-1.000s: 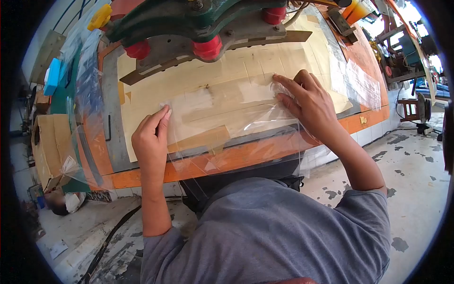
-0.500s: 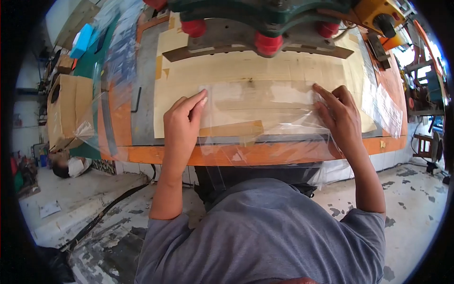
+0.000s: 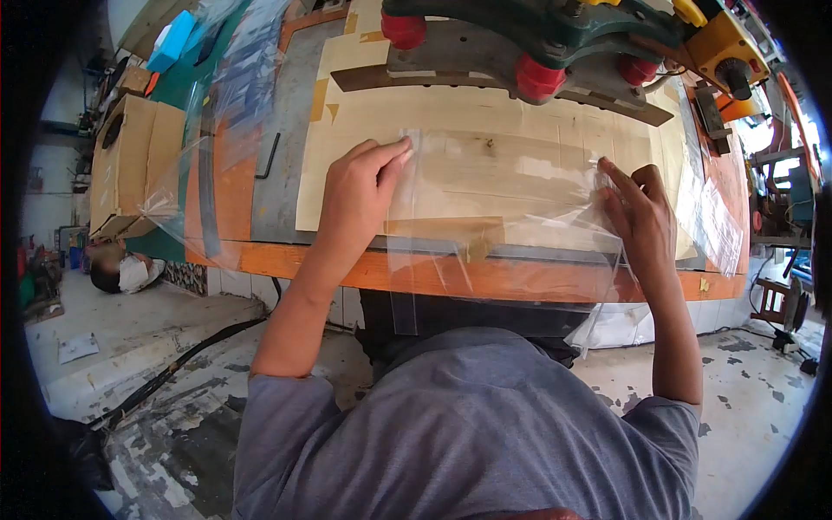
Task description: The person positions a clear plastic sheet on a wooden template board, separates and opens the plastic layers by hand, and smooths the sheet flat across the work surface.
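Since the earlier frame we see the left hand a little farther up the sheet, toward the press, with the film's left edge brought along; our view has swung, so the press stands farther right. The left hand pinches the film at its far left corner. The right hand has forefinger and thumb at the film's right edge; whether it grips, we cannot tell. The film lies over the tan sheet and its brown tape, and hangs over the near edge of the surface.

Just beyond, we see the press's long blade and red knobs. To the left lie a bent rod and wrinkled plastic; more plastic lies right of the sheet. Farther out we find a carton and a blue box at left, a yellow control box at right, and below, a pale floor with dark, flaked patches.
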`<state>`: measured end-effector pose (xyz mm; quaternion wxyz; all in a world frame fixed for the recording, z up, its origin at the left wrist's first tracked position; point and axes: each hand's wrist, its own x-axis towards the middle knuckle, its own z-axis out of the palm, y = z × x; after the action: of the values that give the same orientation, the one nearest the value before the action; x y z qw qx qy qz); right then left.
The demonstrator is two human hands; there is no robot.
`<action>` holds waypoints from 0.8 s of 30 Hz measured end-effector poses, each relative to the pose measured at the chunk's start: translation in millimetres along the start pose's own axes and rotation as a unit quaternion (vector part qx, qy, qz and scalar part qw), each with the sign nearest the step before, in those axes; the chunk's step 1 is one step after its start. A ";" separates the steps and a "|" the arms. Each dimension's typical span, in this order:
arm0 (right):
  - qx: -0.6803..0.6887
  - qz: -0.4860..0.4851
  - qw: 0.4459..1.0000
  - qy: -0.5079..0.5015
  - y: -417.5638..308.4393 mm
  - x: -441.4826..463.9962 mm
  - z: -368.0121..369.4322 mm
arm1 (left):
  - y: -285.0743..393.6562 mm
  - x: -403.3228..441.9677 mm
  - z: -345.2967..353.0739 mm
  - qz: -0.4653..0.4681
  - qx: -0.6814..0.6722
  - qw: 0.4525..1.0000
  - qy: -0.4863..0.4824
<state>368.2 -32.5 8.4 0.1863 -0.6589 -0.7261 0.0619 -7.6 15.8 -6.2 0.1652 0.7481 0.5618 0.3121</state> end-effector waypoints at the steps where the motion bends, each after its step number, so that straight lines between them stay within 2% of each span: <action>1: -0.003 -0.001 1.000 0.001 1.9 2.5 0.5 | -2.2 3.4 1.1 0.019 0.001 1.000 0.000; 10: -0.034 -0.063 0.996 0.046 24.4 35.0 11.6 | -8.8 29.6 7.1 0.049 0.035 0.998 -0.005; 24: 0.007 -0.053 0.998 0.018 31.4 45.4 6.9 | -8.0 32.3 12.5 0.051 0.010 0.999 -0.010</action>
<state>392.3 16.9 0.1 0.2068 -0.6195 -0.7559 0.0451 0.2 50.1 -11.3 0.1469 0.7804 0.5246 0.3068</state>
